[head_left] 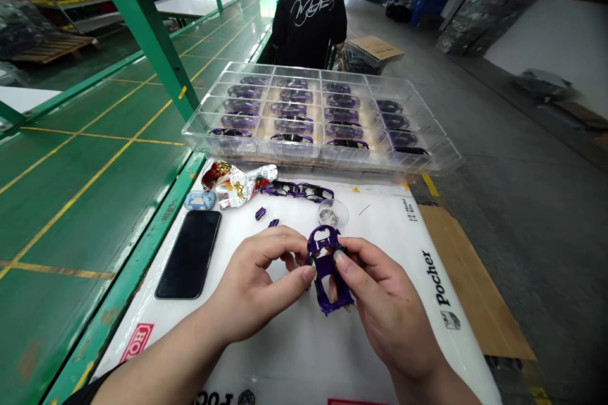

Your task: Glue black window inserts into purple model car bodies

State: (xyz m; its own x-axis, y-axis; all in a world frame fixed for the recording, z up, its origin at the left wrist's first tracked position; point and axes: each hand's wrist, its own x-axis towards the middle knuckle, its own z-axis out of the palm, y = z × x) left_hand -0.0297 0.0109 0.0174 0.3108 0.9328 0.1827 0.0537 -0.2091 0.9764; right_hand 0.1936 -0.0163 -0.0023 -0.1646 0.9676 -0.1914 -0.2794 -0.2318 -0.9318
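A purple toy car body shell (pixel 327 264) with open windows is held up over the white table sheet. My right hand (pixel 382 294) grips its right side, thumb pressed on the shell. On the other side, my left hand (pixel 268 278) pinches the shell's left edge between thumb and fingers. Just beyond the hands are two small purple parts (pixel 261 213) and a small clear round dish (pixel 332 214) with tiny pieces in it. Two more purple car shells (pixel 298 190) lie farther back, near the tray.
A clear compartmented tray (pixel 294 150) with rows of purple shells stands at the back. On the left lie a phone (pixel 189 254), a blue patterned case (pixel 200 200) and a crumpled wrapper (pixel 242 185). A green post (pixel 152 31) rises beside the green conveyor (pixel 90 171). A person (pixel 310 16) sits ahead.
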